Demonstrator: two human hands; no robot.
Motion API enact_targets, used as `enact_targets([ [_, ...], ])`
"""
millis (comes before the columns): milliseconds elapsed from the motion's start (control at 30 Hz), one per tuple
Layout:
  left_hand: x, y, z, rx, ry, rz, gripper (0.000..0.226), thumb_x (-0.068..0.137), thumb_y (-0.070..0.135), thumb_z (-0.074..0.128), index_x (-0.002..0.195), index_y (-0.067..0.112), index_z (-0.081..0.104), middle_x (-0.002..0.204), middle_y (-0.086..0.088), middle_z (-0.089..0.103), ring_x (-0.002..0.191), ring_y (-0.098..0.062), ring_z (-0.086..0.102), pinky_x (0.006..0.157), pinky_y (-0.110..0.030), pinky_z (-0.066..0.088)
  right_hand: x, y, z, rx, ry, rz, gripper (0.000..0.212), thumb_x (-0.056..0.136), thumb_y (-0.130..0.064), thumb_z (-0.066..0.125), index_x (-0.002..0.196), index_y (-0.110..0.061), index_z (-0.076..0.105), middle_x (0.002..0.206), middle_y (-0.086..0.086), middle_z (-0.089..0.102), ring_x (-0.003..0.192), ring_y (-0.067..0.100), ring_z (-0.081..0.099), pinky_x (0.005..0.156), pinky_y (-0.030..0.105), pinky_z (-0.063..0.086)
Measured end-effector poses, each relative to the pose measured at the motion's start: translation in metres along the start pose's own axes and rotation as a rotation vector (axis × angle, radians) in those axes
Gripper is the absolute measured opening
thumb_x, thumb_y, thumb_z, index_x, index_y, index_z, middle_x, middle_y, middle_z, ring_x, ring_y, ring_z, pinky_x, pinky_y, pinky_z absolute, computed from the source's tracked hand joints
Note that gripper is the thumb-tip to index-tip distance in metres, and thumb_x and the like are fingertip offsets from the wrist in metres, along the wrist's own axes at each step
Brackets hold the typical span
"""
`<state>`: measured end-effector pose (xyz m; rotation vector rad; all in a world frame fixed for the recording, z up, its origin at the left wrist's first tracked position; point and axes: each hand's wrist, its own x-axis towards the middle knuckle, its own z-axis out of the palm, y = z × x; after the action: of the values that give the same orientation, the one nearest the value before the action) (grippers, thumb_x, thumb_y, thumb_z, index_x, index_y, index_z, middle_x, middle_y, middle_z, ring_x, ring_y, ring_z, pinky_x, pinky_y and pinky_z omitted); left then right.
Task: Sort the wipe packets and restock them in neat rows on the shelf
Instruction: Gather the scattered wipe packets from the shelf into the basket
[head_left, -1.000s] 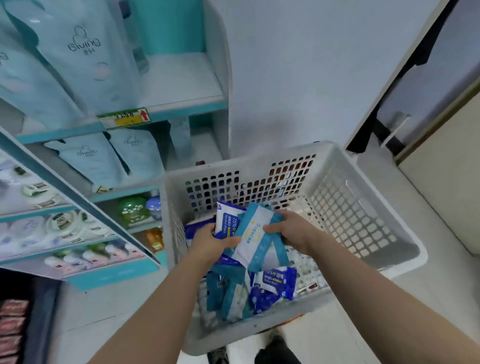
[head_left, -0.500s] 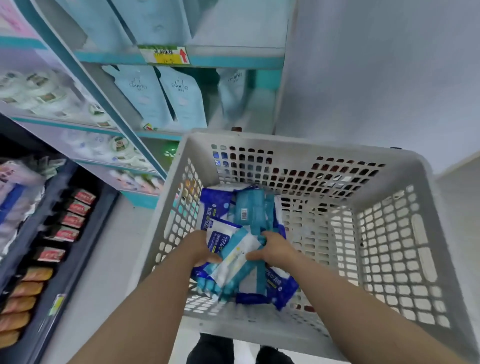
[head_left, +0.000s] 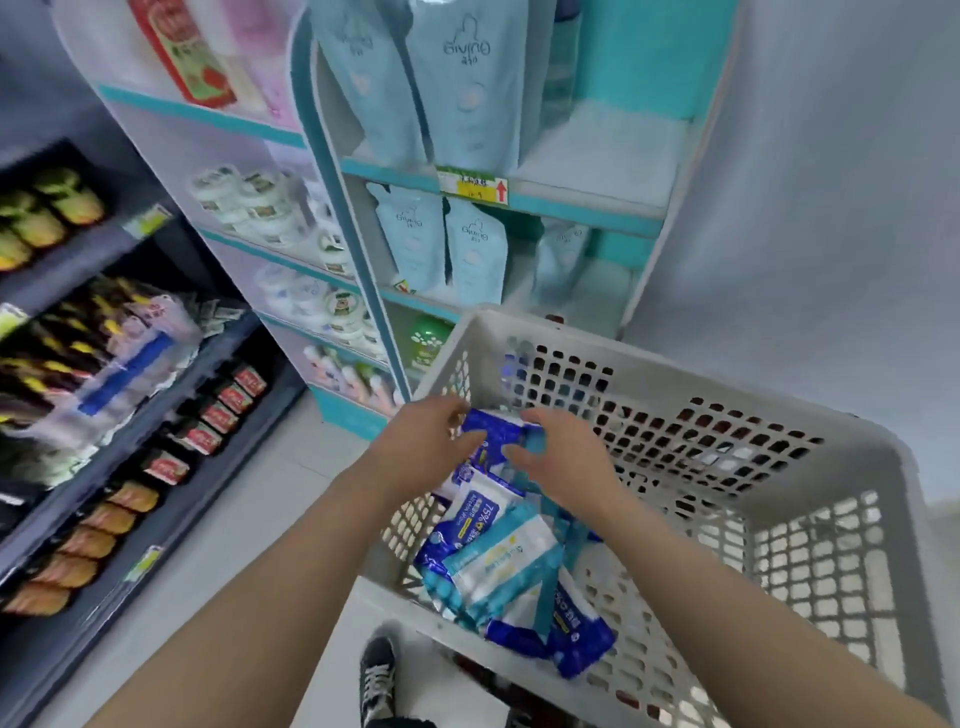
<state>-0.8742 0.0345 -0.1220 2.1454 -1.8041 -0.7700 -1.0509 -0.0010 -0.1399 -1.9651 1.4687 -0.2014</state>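
Grip first: your left hand (head_left: 431, 447) has fingers curled on one end of a blue packet (head_left: 493, 431); your right hand (head_left: 563, 460) is at the other end, fingers spread, too blurred to call a hold. Packet lies crosswise between them, over the far left corner of the basket (head_left: 852, 467). The other packets (head_left: 498, 561) heap along its left wall. Your shelf (head_left: 597, 156) sits ahead and up past that corner, left hand nearer.
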Motion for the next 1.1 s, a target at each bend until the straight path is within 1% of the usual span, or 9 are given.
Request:
enact_targets([
  [100,-0.020,-0.002,-0.049,0.064,0.263,0.105,0.029,0.096,0.034,0.053,0.118,0.019,0.062,0.112,-0.001,0.066,0.102,-0.021,0.061,0.085,-0.033,0.049,0.013,-0.057,-0.024,-0.006,0.128,-0.214,0.041,0.092,-0.035,0.058,0.128,-0.016,0.059,0.129,0.002,0.060,0.116,0.020,0.056,0.097,0.033,0.043],
  [167,-0.035,-0.023,-0.083,0.064,0.361,0.082,0.027,0.097,0.032,0.052,0.116,0.017,0.063,0.111,-0.001,0.066,0.103,-0.022,0.060,0.083,-0.031,0.047,0.019,-0.106,-0.029,-0.002,0.186,-0.341,0.041,0.092,-0.037,0.057,0.129,-0.019,0.059,0.128,-0.001,0.060,0.116,0.017,0.057,0.098,0.031,0.044],
  [300,-0.062,-0.093,-0.143,0.103,0.454,-0.057,0.023,0.096,0.034,0.050,0.108,0.020,0.065,0.103,0.004,0.066,0.095,-0.018,0.061,0.071,-0.027,0.044,0.032,-0.209,-0.011,-0.005,0.195,-0.524,0.042,0.093,-0.035,0.058,0.131,-0.018,0.057,0.131,0.001,0.059,0.118,0.017,0.055,0.100,0.031,0.043],
  [433,-0.101,-0.177,-0.204,0.149,0.536,-0.202,0.024,0.095,0.032,0.052,0.104,0.014,0.066,0.102,-0.002,0.068,0.094,-0.024,0.063,0.076,-0.039,0.053,0.046,-0.317,0.042,-0.080,0.147,-0.671,0.044,0.093,-0.033,0.056,0.132,-0.014,0.056,0.132,0.005,0.058,0.121,0.023,0.053,0.100,0.035,0.043],
  [533,-0.130,-0.238,-0.247,0.204,0.591,-0.283,0.027,0.096,0.037,0.051,0.110,0.018,0.065,0.106,-0.001,0.067,0.096,-0.022,0.062,0.078,-0.039,0.054,0.053,-0.393,0.083,-0.098,0.099,-0.776,0.047,0.095,-0.032,0.054,0.138,-0.015,0.051,0.140,0.002,0.052,0.127,0.020,0.049,0.103,0.033,0.040],
  [700,-0.187,-0.359,-0.327,0.241,0.694,-0.436,0.024,0.095,0.036,0.052,0.109,0.020,0.064,0.103,0.002,0.067,0.092,-0.020,0.062,0.075,-0.036,0.053,0.059,-0.533,0.163,-0.103,0.000,-0.907,0.047,0.095,-0.032,0.053,0.140,-0.018,0.049,0.140,0.000,0.051,0.127,0.017,0.048,0.103,0.035,0.042],
  [867,-0.204,-0.420,-0.363,0.204,0.798,-0.530,0.027,0.094,0.037,0.054,0.112,0.021,0.065,0.107,0.002,0.068,0.098,-0.021,0.063,0.079,-0.034,0.053,0.076,-0.603,0.209,-0.152,-0.053,-0.965,0.048,0.096,-0.036,0.051,0.141,-0.020,0.048,0.143,-0.002,0.049,0.131,0.016,0.045,0.105,0.037,0.041],
  [1000,-0.203,-0.487,-0.399,0.132,0.858,-0.647,0.023,0.094,0.037,0.053,0.105,0.022,0.065,0.101,0.002,0.069,0.093,-0.023,0.063,0.070,-0.031,0.048,0.103,-0.673,0.253,-0.169,-0.105,-1.035,0.048,0.096,-0.035,0.051,0.141,-0.018,0.047,0.141,0.000,0.051,0.119,0.019,0.054,0.099,0.033,0.043],
  [1100,-0.193,-0.533,-0.428,0.105,0.878,-0.736,0.028,0.094,0.038,0.052,0.115,0.021,0.063,0.111,0.002,0.067,0.103,-0.022,0.060,0.080,-0.034,0.051,0.134,-0.719,0.282,-0.199,-0.137,-1.059,0.048,0.097,-0.037,0.049,0.142,-0.020,0.045,0.143,0.000,0.049,0.124,0.019,0.050,0.101,0.035,0.043],
])
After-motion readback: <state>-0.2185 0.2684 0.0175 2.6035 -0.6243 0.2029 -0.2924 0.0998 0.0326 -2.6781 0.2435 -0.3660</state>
